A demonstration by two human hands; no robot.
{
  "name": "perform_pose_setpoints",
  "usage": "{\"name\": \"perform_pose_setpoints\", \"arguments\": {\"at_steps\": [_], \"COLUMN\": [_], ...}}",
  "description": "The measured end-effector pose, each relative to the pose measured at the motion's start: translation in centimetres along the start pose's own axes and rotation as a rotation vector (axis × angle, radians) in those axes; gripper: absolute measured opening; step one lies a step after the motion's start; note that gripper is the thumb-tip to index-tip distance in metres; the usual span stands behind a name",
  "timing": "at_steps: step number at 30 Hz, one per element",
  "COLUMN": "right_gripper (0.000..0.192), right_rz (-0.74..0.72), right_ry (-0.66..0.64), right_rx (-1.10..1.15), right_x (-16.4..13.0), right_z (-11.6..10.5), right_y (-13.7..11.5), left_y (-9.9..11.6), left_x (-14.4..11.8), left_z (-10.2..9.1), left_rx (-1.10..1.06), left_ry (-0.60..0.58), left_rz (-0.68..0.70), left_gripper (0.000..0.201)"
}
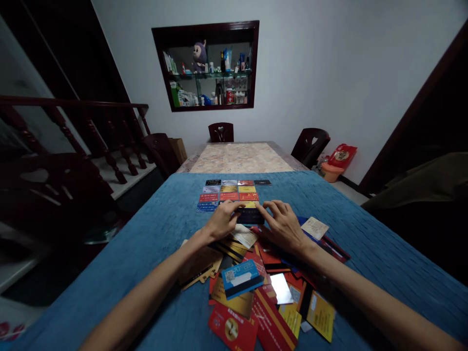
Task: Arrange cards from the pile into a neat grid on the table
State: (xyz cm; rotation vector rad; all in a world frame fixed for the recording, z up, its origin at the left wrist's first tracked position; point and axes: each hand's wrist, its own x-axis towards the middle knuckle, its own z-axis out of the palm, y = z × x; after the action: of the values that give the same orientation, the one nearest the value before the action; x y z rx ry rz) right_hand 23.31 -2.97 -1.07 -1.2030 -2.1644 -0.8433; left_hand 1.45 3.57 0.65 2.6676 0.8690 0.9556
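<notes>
Both hands meet over a dark card (250, 216) lying on the blue cloth (161, 229). My left hand (221, 222) pinches its left edge and my right hand (283, 225) rests fingertips on its right edge. Just beyond the card, several cards form a neat grid (228, 194) in rows: red, yellow, blue and black ones. Below my wrists lies a loose heap of cards (256, 287), red, gold, black and one blue-and-white card (241, 278) on top.
A patterned table top (239, 158) continues beyond the cloth, with dark wooden chairs (221, 131) around it. A wall niche (208, 66) holds bottles and a plush toy. A stair railing (73, 122) runs at left. A red bag (341, 156) sits on the floor at right.
</notes>
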Motion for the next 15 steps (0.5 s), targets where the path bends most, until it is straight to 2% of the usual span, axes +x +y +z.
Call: {"name": "perform_pose_setpoints", "arguments": {"at_steps": [9, 15], "right_gripper": [0.046, 0.047], "right_rz": [0.0, 0.0], "right_ry": [-0.102, -0.197], "right_rx": [0.052, 0.151], "right_x": [3.6, 6.4], "right_z": [2.6, 4.4], "right_y": [-0.7, -1.5], "left_y": [-2.5, -5.1], "left_x": [-1.6, -2.2], "left_z": [-2.8, -4.5], "left_rx": [0.131, 0.171], "left_ry": [-0.023, -0.037], "left_rz": [0.053, 0.037], "left_gripper": [0.042, 0.053]}}
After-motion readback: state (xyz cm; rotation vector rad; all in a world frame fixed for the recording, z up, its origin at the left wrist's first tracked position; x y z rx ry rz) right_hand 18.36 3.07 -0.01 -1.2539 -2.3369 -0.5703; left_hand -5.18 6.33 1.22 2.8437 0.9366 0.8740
